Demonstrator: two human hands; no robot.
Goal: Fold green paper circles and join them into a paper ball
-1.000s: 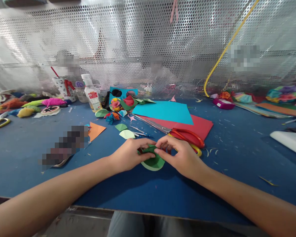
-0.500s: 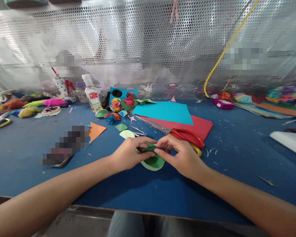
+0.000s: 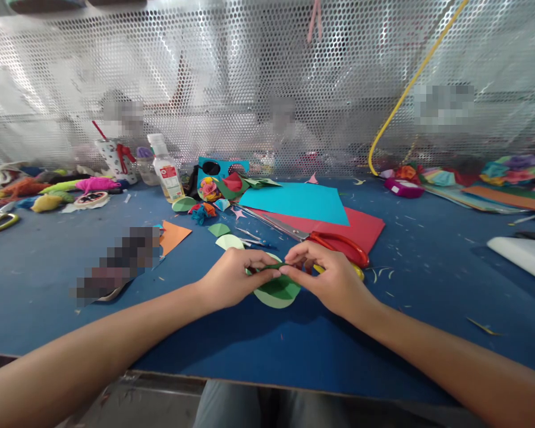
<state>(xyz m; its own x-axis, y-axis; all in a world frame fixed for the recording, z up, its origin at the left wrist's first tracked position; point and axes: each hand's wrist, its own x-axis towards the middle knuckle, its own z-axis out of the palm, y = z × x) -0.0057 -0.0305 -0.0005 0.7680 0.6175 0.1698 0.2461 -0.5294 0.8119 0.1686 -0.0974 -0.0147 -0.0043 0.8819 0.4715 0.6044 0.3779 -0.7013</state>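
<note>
A piece of dark green paper (image 3: 277,267) is pinched between thumb and fingers of my left hand (image 3: 234,276). My right hand (image 3: 332,276) pinches the same paper at its right end, fingertips close to those of the left. Below them a light green paper circle (image 3: 274,300) lies on the blue table, partly hidden by my hands and the paper's shadow. A pale green paper half-round (image 3: 229,242) rests just beyond my left hand. Scissors with red and yellow handles (image 3: 339,244) lie behind my right hand, one loop partly covered by it.
Blue paper (image 3: 298,202) overlaps red paper (image 3: 365,229) behind the scissors. A glue bottle (image 3: 167,172) stands at the back left, near paper flowers (image 3: 209,189). A blurred dark object (image 3: 120,264) and orange paper (image 3: 173,238) lie left. A perforated metal panel (image 3: 232,77) closes the back.
The dark green paper has tipped from showing its face to a thin, edge-on strip between my fingertips. Both hands keep nearly the same place.
</note>
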